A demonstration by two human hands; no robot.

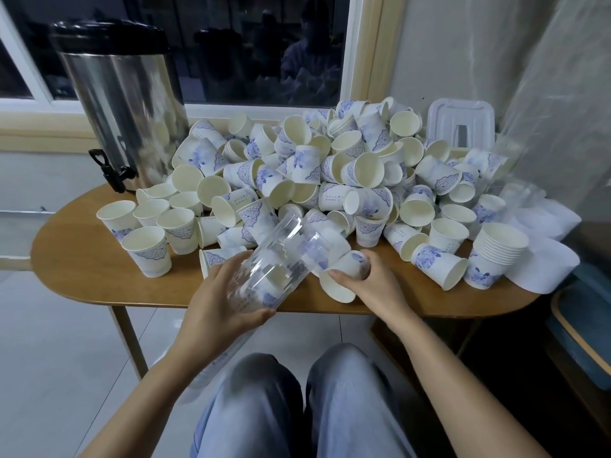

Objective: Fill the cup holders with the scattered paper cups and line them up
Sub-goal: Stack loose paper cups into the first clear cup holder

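Note:
A big heap of white paper cups with blue patterns (330,170) covers the wooden table (82,259). My left hand (224,302) grips a clear plastic cup holder (281,262), tilted over the table's front edge, with a cup or two visible inside it. My right hand (377,282) holds a paper cup (344,276) lying on its side, its mouth toward me, just right of the holder. Several cups (148,246) stand upright at the left. A nested stack of cups (496,256) stands at the right.
A steel drinks urn (125,104) with a black tap stands at the back left by the window. A white plastic lid (461,122) leans at the back right. White plastic wrapping (545,233) lies at the right end. My knees (297,391) are below the table edge.

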